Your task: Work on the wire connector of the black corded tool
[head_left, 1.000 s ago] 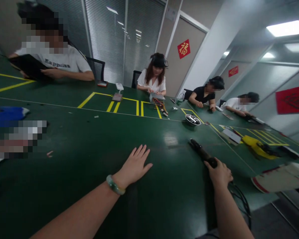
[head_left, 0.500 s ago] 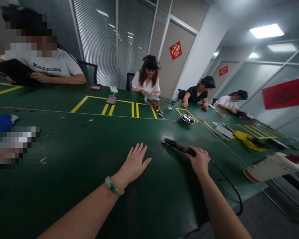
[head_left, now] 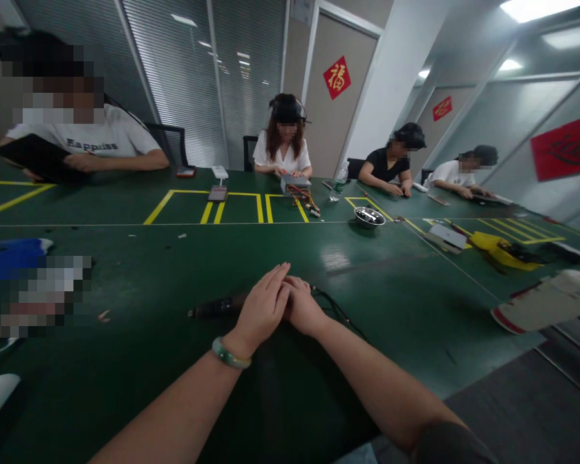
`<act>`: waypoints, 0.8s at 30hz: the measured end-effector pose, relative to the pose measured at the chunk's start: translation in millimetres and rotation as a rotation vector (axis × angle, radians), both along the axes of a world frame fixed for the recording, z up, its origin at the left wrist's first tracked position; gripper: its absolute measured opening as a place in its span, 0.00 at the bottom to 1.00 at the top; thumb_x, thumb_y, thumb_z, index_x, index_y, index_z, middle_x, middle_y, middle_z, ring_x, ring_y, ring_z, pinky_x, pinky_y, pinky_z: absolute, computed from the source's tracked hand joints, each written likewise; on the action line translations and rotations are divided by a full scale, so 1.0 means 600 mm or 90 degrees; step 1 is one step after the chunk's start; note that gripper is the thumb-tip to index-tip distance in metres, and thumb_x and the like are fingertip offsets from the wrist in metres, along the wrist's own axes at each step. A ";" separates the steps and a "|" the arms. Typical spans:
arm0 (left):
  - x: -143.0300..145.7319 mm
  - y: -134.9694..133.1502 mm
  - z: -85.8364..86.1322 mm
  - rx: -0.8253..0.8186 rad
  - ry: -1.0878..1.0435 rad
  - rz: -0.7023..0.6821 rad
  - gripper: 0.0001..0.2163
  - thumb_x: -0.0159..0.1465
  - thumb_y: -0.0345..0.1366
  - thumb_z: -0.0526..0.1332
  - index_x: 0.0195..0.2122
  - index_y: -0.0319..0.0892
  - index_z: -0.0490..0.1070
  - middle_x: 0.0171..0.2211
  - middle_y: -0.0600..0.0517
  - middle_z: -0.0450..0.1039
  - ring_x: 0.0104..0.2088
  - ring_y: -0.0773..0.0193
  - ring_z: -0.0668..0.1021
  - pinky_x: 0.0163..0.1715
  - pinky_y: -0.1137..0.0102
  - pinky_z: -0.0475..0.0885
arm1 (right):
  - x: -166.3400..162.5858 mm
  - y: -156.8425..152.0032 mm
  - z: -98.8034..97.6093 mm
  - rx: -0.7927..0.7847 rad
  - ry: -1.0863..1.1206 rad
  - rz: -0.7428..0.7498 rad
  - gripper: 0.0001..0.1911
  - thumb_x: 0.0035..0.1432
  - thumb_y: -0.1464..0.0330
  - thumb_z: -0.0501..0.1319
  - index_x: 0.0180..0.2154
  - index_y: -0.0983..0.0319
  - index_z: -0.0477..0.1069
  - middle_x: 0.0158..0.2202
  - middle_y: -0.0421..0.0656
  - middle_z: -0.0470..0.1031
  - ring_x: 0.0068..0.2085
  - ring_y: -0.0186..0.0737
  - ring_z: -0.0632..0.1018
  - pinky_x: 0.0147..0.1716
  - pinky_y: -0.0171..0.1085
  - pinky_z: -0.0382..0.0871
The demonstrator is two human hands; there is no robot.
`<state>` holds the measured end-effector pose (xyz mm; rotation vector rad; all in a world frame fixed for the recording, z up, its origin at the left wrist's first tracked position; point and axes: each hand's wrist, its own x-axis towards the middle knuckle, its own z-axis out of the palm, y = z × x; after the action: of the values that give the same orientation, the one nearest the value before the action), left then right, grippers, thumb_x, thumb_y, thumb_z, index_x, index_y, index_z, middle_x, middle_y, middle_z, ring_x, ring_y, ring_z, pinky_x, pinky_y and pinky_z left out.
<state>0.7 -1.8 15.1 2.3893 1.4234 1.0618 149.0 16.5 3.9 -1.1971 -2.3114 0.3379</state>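
Left hand: the left hand (head_left: 263,308), with a pale green bangle (head_left: 231,354) worn at the wrist, is being laid flat, fingers together and stretched forward, over the dark slim rod-shaped tool (head_left: 215,307); whether anything is being gripped beneath the palm cannot be told.
Right hand: the right hand (head_left: 302,307) is being pressed against the left one, its knuckles touching the left fingers; it is being curled around the tool's near end, though the grip itself is being hidden by the left hand.
Tool: the dark tool is being held low on the dark green table (head_left: 174,270), almost level, its free tip pointing to the left of the hands.
Cord: a thin black cable (head_left: 336,310) is being trailed from the right hand across the table toward the table's near edge.
Beyond the hands: a round shiny metal bowl (head_left: 369,217) is being left well apart, farther along the table, beside yellow tape lines (head_left: 212,209).
Far right: a yellow flat object (head_left: 500,248) and a white-and-red item (head_left: 544,303) are being kept near the table's right side.
Other people: four seated persons are being occupied with their own work along the far edge; a clear plastic bottle (head_left: 339,182) is being stood upright between two of them.
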 end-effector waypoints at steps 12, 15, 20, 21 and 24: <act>0.016 0.008 -0.011 -0.055 0.214 -0.013 0.20 0.69 0.45 0.54 0.62 0.52 0.61 0.57 0.52 0.69 0.54 0.56 0.72 0.53 0.58 0.66 | 0.157 -0.023 0.051 -0.232 -0.187 -0.122 0.08 0.52 0.66 0.71 0.35 0.57 0.75 0.33 0.38 0.75 0.35 0.40 0.74 0.31 0.35 0.62; 0.016 0.006 -0.004 -0.071 0.214 -0.016 0.20 0.68 0.46 0.53 0.60 0.52 0.62 0.55 0.52 0.70 0.52 0.56 0.73 0.50 0.59 0.68 | 0.150 -0.016 0.045 -0.246 -0.153 -0.134 0.03 0.54 0.67 0.69 0.32 0.56 0.76 0.30 0.36 0.75 0.32 0.38 0.74 0.31 0.34 0.62; 0.010 0.000 0.013 -0.109 0.239 -0.059 0.18 0.67 0.44 0.55 0.58 0.53 0.64 0.53 0.52 0.71 0.49 0.57 0.74 0.49 0.61 0.69 | 0.166 -0.004 0.041 -0.237 -0.078 -0.188 0.04 0.52 0.66 0.70 0.32 0.55 0.77 0.28 0.35 0.75 0.30 0.36 0.74 0.28 0.34 0.61; 0.007 -0.001 0.019 -0.122 0.247 -0.064 0.18 0.67 0.43 0.56 0.57 0.53 0.64 0.52 0.53 0.71 0.49 0.57 0.75 0.48 0.61 0.69 | 0.169 -0.004 0.041 -0.239 -0.056 -0.194 0.04 0.52 0.66 0.71 0.32 0.55 0.77 0.29 0.35 0.75 0.30 0.36 0.74 0.28 0.34 0.60; -0.005 -0.006 0.040 -0.169 0.277 -0.085 0.16 0.64 0.42 0.60 0.54 0.55 0.66 0.48 0.54 0.73 0.45 0.58 0.76 0.44 0.62 0.70 | 0.167 -0.004 0.037 -0.233 0.020 -0.216 0.04 0.52 0.66 0.70 0.32 0.55 0.77 0.29 0.35 0.75 0.31 0.36 0.74 0.28 0.34 0.61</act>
<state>-2.3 -5.3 39.2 2.5625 1.3904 0.3049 249.2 13.9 25.8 -1.7158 -2.0235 0.6657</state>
